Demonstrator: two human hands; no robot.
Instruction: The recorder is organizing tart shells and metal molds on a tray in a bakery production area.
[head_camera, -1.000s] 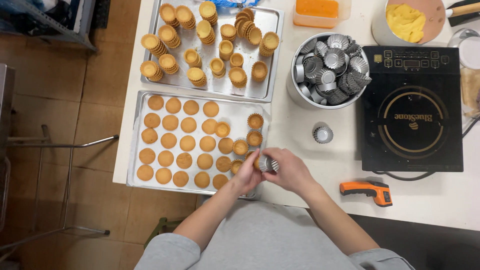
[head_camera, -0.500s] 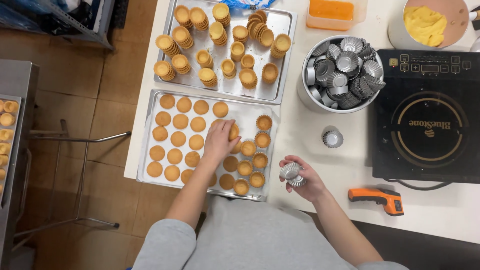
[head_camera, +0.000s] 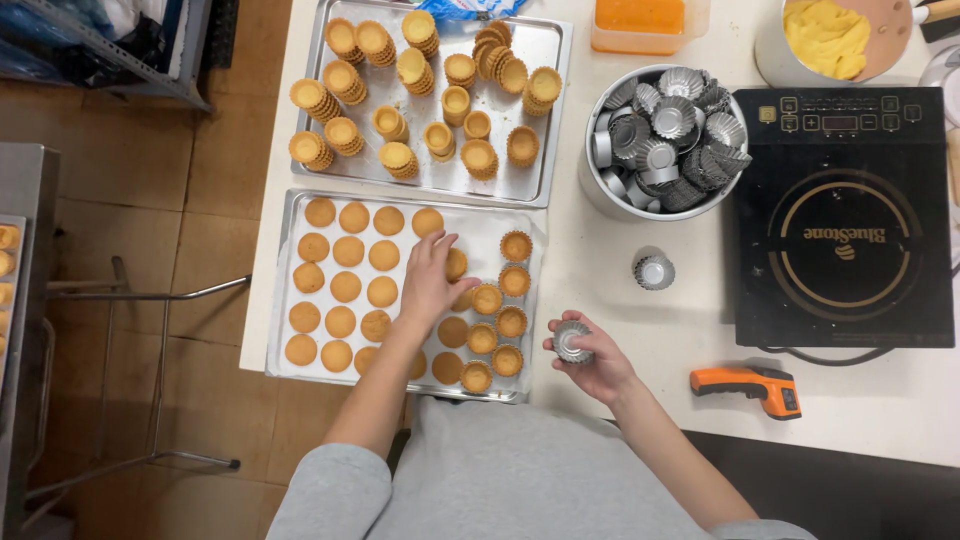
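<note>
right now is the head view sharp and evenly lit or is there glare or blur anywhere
Head view: sharp and evenly lit; soft glare on the upper steel tray; faint shadows under the left hand and right hand; the fluted tin reads crisp; slight wide-angle bend at the edges.

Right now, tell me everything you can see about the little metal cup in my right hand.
The fluted metal mould is small, round and silvery, with pleated sides and a flat base. It looks empty. Your right hand holds it in its fingertips above the white table, just right of the near baking tray. Whether it is one mould or several nested together is hard to tell.
</note>
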